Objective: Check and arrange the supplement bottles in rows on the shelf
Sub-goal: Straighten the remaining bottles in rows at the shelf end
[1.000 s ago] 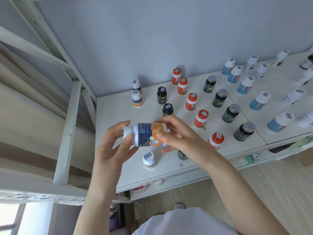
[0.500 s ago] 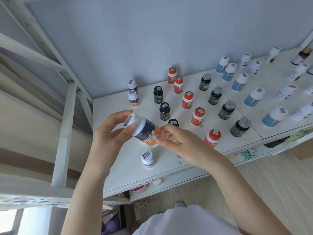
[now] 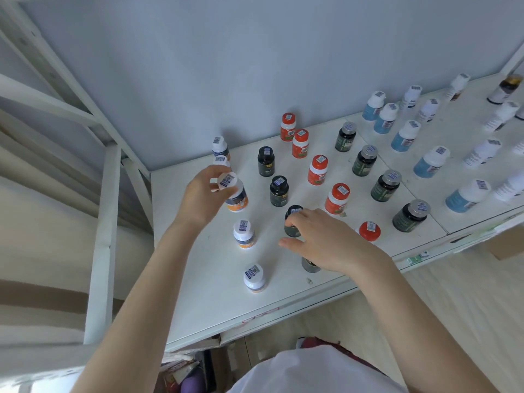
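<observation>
The white shelf [image 3: 198, 293] carries supplement bottles in slanting rows. My left hand [image 3: 200, 198] grips the white cap of a navy-and-orange bottle [image 3: 236, 198], which stands upright in the leftmost row, behind two like bottles [image 3: 243, 234] [image 3: 255, 276]. My right hand [image 3: 326, 242] hovers low over the shelf with relaxed fingers, its fingertips at a black bottle [image 3: 293, 219]. It half hides another dark bottle [image 3: 310, 265]. Two more black bottles [image 3: 279, 191] stand further back.
To the right run rows of red bottles [image 3: 317, 170], dark green bottles with grey caps [image 3: 385, 185], blue bottles [image 3: 431, 163] and white ones [image 3: 482, 153]. A white metal frame post [image 3: 105, 222] stands at the left. The grey wall closes the back.
My left hand has turned the navy-and-orange bottle upright and brought it down into the left row. My right hand has let go of it and moved right to the black bottle.
</observation>
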